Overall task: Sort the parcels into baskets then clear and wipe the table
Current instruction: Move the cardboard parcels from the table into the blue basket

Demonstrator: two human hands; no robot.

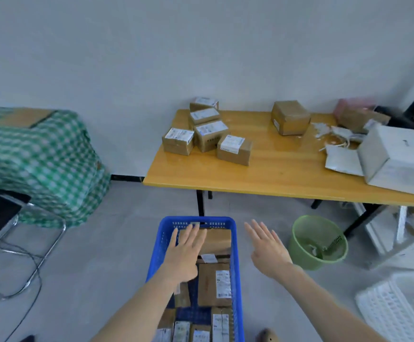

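The surface (275, 174) has a glossy, wood-look yellow top that catches the light. The parcels (234, 150) on it are matt brown cardboard with white paper labels. The blue basket (161, 243) and the green bin (299, 253) are smooth moulded plastic with slotted walls. The checked cloth (40, 156) looks woven and matt. The chair frame (51, 250) is shiny metal tubing. The floor (102, 255) is matt grey.

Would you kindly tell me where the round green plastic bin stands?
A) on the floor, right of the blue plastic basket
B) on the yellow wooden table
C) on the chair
A: the round green plastic bin stands on the grey floor, right of the blue plastic basket.
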